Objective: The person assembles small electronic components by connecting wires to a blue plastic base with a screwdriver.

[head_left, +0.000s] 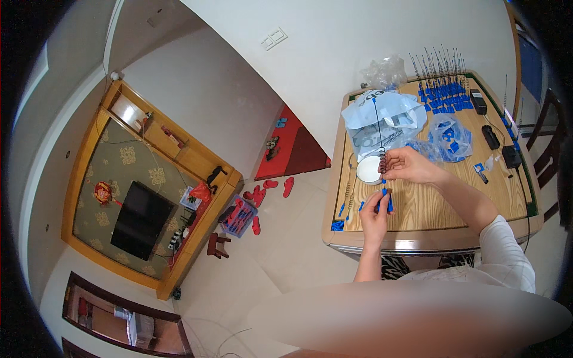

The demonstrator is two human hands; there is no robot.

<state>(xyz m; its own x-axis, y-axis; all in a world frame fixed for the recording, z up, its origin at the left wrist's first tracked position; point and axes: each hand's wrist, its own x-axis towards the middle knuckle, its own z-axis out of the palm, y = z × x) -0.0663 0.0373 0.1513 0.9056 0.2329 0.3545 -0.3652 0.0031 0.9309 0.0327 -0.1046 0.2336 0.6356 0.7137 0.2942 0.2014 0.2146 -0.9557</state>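
A thin dark rod with a blue tip and a dark coil spring [382,156] stands upright in front of me, above the table's near half. My right hand [412,166] is closed round the spring's side, fingertips pinching the coil. Below it, my left hand [374,216] is closed on the blue base piece [390,203] at the rod's lower end. Just left of the spring, partly behind it, is a round white dish [368,170]. A few loose springs with blue parts [348,200] lie on the table left of my left hand.
Rows of springs on blue bases [444,96] stand at the table's [441,215] far side. Nearby are a white plastic bag [382,113], a clear bag of blue parts [450,137], and black adapters [511,156] at the right. Dark chairs [546,125] stand beyond the right edge.
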